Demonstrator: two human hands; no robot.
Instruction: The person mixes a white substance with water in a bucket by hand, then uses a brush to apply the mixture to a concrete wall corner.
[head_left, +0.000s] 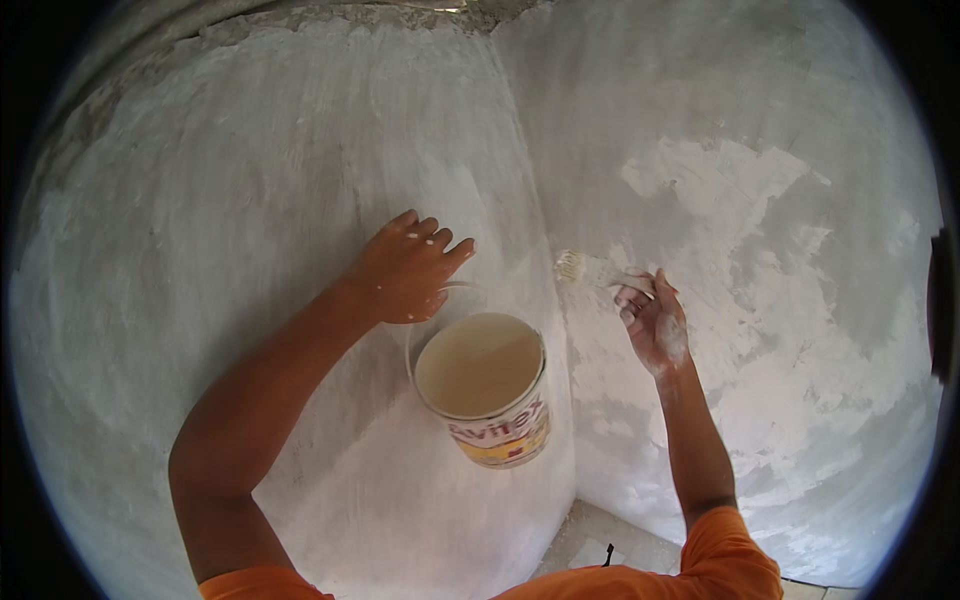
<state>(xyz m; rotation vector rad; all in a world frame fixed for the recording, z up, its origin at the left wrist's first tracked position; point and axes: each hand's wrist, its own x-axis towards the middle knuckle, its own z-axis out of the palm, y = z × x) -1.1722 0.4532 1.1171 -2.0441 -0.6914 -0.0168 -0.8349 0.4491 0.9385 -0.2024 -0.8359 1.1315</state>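
Observation:
My left hand (412, 266), flecked with white, is closed around the thin handle of an Avitex paint bucket (499, 431). The bucket hangs below it, open at the top, with pale paint (480, 364) inside. In my right hand (654, 322) is the handle of a paintbrush (600, 270); its paint-caked bristles point left, close to the corner where two walls meet. White smears cover the right palm. Pale, uneven patches of coating mark the right wall (727, 195), while the left wall (247, 187) shows streaky whitish grey.
A tiled floor (615, 536) shows at the foot of the corner. Rough, uncoated material (480, 15) runs along the top edge of the walls. A dark object (943, 307) stands at the far right rim.

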